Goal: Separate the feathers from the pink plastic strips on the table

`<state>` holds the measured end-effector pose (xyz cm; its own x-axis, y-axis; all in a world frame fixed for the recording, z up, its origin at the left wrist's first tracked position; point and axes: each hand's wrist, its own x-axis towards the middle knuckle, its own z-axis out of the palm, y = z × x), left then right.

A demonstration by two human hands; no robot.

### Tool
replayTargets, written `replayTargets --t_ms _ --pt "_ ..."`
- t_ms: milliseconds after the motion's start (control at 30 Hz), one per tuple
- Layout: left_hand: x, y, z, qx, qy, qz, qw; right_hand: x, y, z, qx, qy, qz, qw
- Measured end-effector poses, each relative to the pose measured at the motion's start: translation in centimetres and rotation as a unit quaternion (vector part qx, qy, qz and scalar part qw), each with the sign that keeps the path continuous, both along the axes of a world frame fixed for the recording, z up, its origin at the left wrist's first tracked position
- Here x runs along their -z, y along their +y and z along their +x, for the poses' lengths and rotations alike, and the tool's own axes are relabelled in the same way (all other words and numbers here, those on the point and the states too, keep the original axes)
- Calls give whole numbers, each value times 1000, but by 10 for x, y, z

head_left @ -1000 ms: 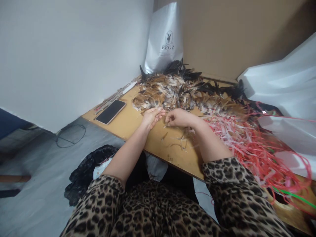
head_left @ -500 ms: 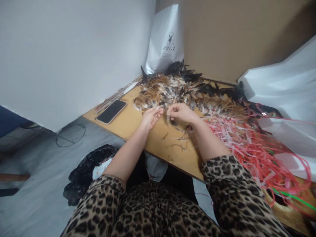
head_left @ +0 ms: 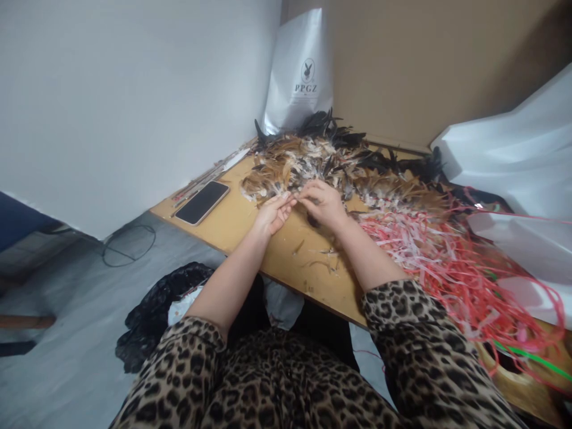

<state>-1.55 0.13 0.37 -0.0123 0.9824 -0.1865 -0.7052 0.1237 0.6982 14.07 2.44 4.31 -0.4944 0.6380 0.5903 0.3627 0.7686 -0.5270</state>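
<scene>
My left hand is pinched, palm turned up, just in front of the feather pile; whatever is between its fingertips is too small to make out. My right hand is closed too, its fingertips meeting those of the left. A dark feather shows beneath the right hand and seems to hang from it, mostly hidden by the palm. Behind both hands spreads a heap of brown, white and black feathers. Loose feather bits lie on the wooden table below my right wrist.
A phone lies at the table's left edge. To the right is a tangle of pink and red plastic strips. A silver bag stands in the corner, white bags at right. A black plastic bag sits on the floor.
My right hand has moved left, and its fingertips now meet the left hand's. The feather below it shows less than before. My left hand has stayed nearly in place.
</scene>
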Motion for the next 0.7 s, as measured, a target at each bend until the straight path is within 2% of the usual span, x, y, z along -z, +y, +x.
replayTargets --t_ms 100,167,200,267,367,433,700 --pt "0 1 0 -8 0 10 1000 0 1 0 -23 -43 17 999" --pt "0 1 1 -21 12 22 999 0 3 2 -29 -34 -10 999" --pt "0 1 1 -30 25 29 999 0 5 3 -28 -19 -44 998" --pt "0 1 3 -50 57 45 996 0 8 6 -19 18 -160 987" --pt "1 1 5 -66 110 71 989 0 11 10 -9 72 -352 933" --pt "3 1 6 -66 143 94 983 0 11 10 -13 90 -418 904" --pt "6 0 9 -58 217 139 964 12 7 -7 -33 103 -487 867"
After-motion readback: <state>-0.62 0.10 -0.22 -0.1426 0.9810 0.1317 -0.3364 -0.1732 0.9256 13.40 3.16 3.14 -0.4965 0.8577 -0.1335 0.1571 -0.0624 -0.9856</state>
